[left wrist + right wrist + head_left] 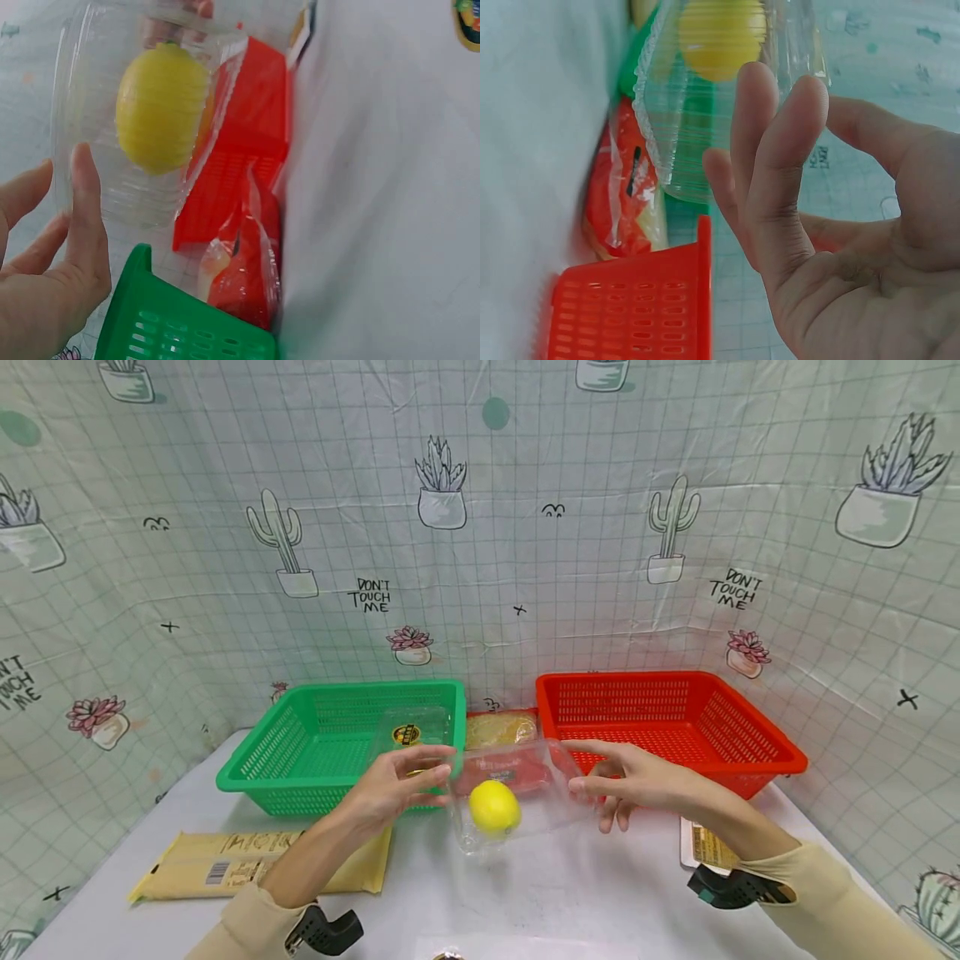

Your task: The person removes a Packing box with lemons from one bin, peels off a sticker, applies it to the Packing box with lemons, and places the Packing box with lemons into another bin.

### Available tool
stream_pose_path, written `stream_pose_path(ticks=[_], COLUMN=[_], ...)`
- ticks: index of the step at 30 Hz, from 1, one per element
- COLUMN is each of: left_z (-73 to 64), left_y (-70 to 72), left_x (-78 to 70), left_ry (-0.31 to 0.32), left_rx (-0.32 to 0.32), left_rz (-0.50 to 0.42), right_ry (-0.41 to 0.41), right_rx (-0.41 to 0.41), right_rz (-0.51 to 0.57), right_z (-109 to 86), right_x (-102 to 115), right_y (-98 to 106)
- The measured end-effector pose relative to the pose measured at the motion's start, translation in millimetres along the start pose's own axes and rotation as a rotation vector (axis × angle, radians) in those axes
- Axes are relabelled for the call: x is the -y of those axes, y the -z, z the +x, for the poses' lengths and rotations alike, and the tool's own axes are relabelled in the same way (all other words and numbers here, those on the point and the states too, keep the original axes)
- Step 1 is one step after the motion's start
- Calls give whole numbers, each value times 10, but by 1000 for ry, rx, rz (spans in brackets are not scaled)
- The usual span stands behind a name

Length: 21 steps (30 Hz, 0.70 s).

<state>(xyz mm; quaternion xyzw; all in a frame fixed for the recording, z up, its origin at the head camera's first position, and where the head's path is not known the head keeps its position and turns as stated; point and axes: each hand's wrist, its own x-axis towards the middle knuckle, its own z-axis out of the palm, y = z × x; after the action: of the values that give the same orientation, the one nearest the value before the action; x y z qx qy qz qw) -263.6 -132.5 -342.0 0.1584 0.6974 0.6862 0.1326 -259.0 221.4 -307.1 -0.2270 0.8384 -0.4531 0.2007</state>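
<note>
A clear plastic container (pixel 536 818) with a yellow lemon (pixel 495 807) in it is held up above the white table, in front of the gap between two baskets. My left hand (pixel 401 785) grips its left edge with thumb and fingers. On the opposite side, my right hand (pixel 633 777) pinches the right edge between thumb and fingers. In the left wrist view, the lemon (pixel 161 109) shows through the ribbed plastic. The right wrist view has the right fingers (pixel 780 157) curled beside the container wall, with part of the lemon cut off at the top.
A green basket (pixel 258 777) stands at left, with another clear labelled container (pixel 408 735) in it. A red basket (pixel 675 768) stands at right. Between them lies a red-and-clear food packet (pixel 501 729). A beige packet (pixel 225 860) lies under my left forearm, a labelled box (pixel 708 847) by the right.
</note>
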Motion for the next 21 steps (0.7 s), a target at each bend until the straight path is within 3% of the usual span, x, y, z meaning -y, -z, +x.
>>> stream_pose_path(ticks=[12,21], left_z=[-146,-215], left_y=[-36,-55], left_x=[55,127], left_ry=[16,41], left_rx=[-22,26], left_rz=[124,226], right_ry=[17,40], right_rx=[86,126], right_rz=[83,115], right_z=[-93,-118], right_x=[-138,-243], right_y=[-62,-135])
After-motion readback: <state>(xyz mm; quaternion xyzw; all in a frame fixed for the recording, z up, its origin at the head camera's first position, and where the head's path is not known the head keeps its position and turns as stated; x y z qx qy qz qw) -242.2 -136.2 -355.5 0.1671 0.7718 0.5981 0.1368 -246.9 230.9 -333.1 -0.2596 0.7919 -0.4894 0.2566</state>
